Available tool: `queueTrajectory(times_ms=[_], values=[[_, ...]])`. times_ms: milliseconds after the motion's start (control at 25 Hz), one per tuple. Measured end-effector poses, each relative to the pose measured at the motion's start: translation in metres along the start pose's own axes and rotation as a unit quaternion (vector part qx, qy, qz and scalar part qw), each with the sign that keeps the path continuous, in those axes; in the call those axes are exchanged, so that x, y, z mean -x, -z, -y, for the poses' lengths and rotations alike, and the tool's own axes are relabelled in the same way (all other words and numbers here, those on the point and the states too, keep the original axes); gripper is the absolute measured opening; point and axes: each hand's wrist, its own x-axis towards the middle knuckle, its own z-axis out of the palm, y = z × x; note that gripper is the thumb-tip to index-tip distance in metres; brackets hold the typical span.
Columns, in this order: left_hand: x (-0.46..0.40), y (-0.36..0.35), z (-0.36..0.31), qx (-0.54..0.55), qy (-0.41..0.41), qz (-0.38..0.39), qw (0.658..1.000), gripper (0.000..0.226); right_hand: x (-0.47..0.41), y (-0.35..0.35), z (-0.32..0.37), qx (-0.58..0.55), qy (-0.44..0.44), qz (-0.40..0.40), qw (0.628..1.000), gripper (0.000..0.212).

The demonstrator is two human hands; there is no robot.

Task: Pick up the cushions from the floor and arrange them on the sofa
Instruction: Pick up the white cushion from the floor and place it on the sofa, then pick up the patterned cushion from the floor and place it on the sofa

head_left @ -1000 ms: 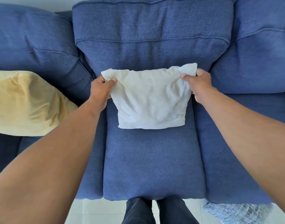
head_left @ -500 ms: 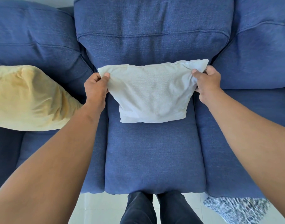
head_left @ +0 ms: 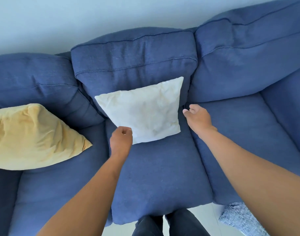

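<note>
Pale wall [head_left: 43, 23] above, a blue sofa [head_left: 162, 176] filling most of the view, a strip of light floor at the bottom edge. Far left: a yellow cushion [head_left: 31, 137] lying on the left seat, leaning against the back cushion, one corner pointing toward the middle seat. Next over, the left hand [head_left: 121, 142] — fingers curled loosely inward, holding nothing, hovering just at the lower left corner of the white cushion [head_left: 144, 113]; whether it touches the fabric I cannot tell. The white cushion stands on the middle seat, propped against the middle back cushion, tilted so its upper right corner sits highest. Just right of it, the right hand [head_left: 197, 118] — fingers slack and slightly parted, empty, near the cushion's right edge but apart from it, over the seam between middle and right seats. Below centre, the person's dark trouser legs [head_left: 171, 223] against the sofa front. Bottom right: a striped blue-and-white cushion [head_left: 239, 218] on the floor, partly cut off.
</note>
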Motion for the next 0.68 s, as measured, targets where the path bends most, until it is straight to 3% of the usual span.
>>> queueTrajectory(times_ms=[80,200,400,680], values=[[0.027,-0.021,0.004,-0.064,-0.042,0.053,0.996,0.023,0.025,0.011,-0.024,0.045,-0.001,0.001,0.999,0.052],[0.065,-0.058,0.004,-0.146,-0.144,0.123,0.971,0.052,0.066,0.031,-0.069,0.12,-0.002,-0.023,0.992,0.06],[0.131,-0.123,-0.014,-0.276,-0.326,0.215,0.878,0.072,0.125,0.076,-0.153,0.211,-0.047,-0.095,0.972,0.07],[0.248,-0.248,-0.001,-0.378,-0.436,0.303,0.758,0.072,0.212,0.162,-0.285,0.156,-0.144,-0.161,0.964,0.078]])
